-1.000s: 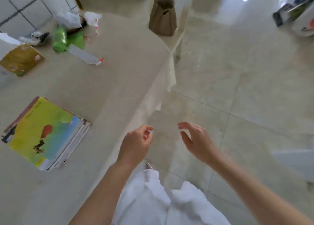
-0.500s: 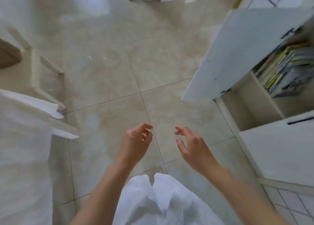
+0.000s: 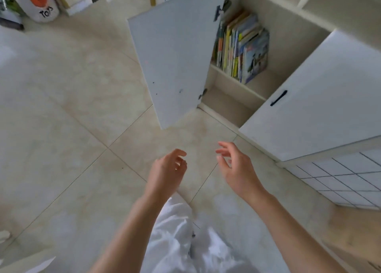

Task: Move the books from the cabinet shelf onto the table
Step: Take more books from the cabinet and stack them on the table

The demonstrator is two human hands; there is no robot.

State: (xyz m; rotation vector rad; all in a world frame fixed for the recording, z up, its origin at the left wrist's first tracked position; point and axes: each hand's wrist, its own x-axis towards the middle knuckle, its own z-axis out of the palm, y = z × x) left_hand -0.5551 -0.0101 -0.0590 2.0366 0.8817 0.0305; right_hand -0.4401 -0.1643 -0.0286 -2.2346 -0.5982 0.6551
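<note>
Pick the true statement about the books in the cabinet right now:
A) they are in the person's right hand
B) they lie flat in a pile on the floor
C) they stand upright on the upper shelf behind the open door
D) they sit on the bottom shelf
C: the books stand upright on the upper shelf beside the open door; both hands are empty.

The open white cabinet door (image 3: 173, 66) is hiding the left end of the row of upright colourful picture books (image 3: 241, 45), whose spines are blurring beyond reading. The picture's top edge is cutting off the white toy bag with an orange print (image 3: 35, 2).
</note>
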